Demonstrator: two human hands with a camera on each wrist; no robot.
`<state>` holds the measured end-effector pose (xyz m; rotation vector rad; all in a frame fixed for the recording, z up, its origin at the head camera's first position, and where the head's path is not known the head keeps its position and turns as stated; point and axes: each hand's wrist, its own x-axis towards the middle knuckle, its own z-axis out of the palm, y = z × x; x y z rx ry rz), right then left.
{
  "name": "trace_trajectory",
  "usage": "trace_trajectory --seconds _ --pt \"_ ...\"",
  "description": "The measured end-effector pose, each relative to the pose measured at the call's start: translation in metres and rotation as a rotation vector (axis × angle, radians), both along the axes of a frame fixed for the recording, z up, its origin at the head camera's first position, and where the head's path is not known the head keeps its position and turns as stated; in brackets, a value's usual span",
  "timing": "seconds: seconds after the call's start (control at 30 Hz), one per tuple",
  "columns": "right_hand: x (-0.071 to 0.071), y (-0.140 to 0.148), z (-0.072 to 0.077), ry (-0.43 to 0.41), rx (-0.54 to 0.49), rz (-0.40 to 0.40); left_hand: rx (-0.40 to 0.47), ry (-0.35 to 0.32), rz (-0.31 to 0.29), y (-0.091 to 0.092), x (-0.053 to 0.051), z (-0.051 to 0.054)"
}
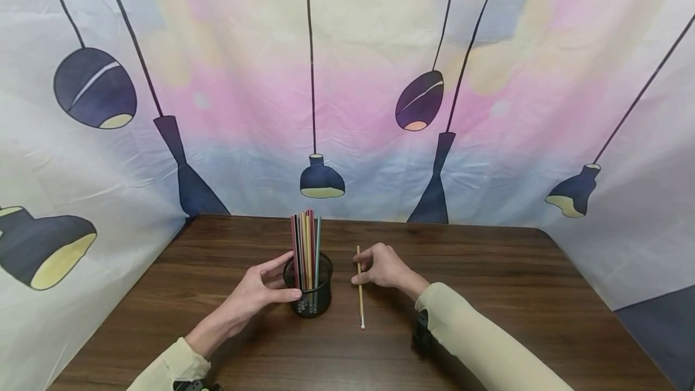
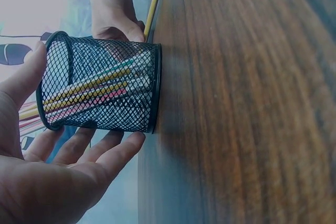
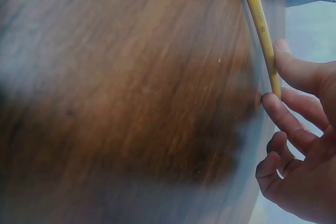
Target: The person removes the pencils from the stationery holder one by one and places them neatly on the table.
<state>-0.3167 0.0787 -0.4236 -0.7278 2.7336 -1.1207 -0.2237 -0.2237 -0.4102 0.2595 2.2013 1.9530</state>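
A black mesh cup (image 1: 321, 301) stands upright on the table, with several coloured pencils (image 1: 307, 246) leaning in it, eraser ends down. The left hand (image 1: 255, 291) holds the cup from its left side, thumb at the near rim; in the left wrist view the hand (image 2: 63, 177) has its fingers along the mesh (image 2: 100, 85). To the right of the cup, the right hand (image 1: 387, 267) pinches a yellow pencil (image 1: 361, 300) near its upper part, eraser end toward the near side. The right wrist view shows thumb and fingertips of the hand (image 3: 304, 124) at the yellow pencil (image 3: 260, 22).
The brown wooden table (image 1: 488, 318) extends around both hands. Behind it and at the sides hangs a cloth (image 1: 358, 29) printed with dark lamps. A dark grey surface (image 1: 662, 330) shows beyond the table's right edge.
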Motion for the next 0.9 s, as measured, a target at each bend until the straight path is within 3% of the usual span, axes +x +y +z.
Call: trace_trajectory --seconds 0.9 --pt "0.0 0.0023 -0.0002 0.042 0.059 0.035 0.023 0.005 -0.009 0.0001 0.0001 -0.0011"
